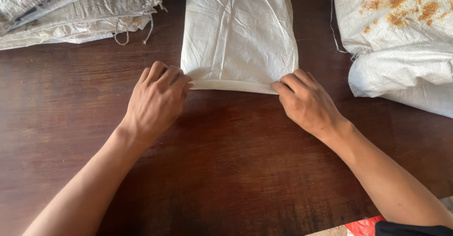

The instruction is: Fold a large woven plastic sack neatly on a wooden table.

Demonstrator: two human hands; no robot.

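Head view shows the white woven sack (239, 33) lying on the dark worktop (226, 170), long axis running away from the person, its folded near hem pinched by left hand (158, 101) and right hand (306, 103) at opposite corners, equally near.

It looks like a small workshop or packing space where woven sacks are handled; a dark, worn wooden table (226, 170) fills the frame; a stack of greyish folded sacks (71, 9) lies at the upper left; a white, rust-stained sack (401, 37) lies at the upper right; another white sack (238, 33) lies flat at top centre
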